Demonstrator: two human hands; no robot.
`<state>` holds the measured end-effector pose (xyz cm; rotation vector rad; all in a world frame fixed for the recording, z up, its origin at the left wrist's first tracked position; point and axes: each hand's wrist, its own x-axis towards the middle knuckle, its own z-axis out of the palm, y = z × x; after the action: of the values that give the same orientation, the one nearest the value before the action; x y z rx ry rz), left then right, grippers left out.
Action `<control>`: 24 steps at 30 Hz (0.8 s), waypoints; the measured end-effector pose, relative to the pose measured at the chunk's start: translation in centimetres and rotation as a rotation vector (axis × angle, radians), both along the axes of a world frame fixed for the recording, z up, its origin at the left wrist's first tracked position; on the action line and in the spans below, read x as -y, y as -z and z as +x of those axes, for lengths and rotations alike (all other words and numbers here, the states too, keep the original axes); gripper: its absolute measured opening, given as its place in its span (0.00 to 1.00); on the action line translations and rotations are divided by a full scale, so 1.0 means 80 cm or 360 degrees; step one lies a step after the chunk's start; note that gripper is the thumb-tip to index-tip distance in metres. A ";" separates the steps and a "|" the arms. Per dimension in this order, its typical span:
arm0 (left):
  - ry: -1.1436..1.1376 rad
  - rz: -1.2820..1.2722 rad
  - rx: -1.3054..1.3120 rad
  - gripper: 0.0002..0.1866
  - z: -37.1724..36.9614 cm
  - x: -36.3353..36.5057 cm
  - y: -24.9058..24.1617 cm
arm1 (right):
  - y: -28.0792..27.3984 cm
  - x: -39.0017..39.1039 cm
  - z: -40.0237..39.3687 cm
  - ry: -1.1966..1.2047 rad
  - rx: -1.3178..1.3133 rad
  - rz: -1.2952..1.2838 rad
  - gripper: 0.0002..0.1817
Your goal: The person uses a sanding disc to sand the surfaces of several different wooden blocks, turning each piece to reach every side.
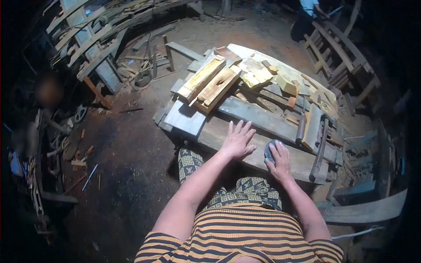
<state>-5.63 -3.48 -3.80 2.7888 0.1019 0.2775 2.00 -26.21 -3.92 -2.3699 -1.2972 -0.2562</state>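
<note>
My left hand (239, 141) lies flat with fingers spread on the front plank (215, 133) of a low wooden workbench. To its right, my right hand (280, 163) is closed over a dark, rounded, palm-sized object (268, 151) resting on the same plank. Its kind I cannot make out, since the fingers cover part of it. Just beyond that hand lies a tool with a brown wooden handle (301, 128). Further right is a long, dark, bar-like tool (322, 147). Two thick wood blocks, one pale (202, 78) and one browner (219, 85), stand beyond my left hand.
Offcuts (287, 85) and a pale board (245, 50) cover the bench's far side. A white flat piece (186, 117) sits at its left corner. Timber racks (94, 55) stand at the back left. Another person (308, 8) is at the far right, by stacked timber (335, 50).
</note>
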 end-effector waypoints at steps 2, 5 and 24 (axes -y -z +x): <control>0.0041 -0.0032 0.0048 0.35 -0.001 -0.002 -0.001 | 0.003 0.002 0.003 -0.0061 0.0007 0.0014 0.33; 0.0000 -0.0058 0.0058 0.34 -0.001 0.000 -0.003 | 0.008 0.000 0.007 -0.0069 0.0034 0.0040 0.32; 0.0059 0.0047 -0.0107 0.35 0.000 0.004 -0.019 | 0.019 0.004 -0.003 0.0115 0.0081 -0.0004 0.34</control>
<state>-5.63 -3.80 -2.29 2.8265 0.0622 0.1779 1.75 -26.55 -5.43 -2.4297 -1.2369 -0.3390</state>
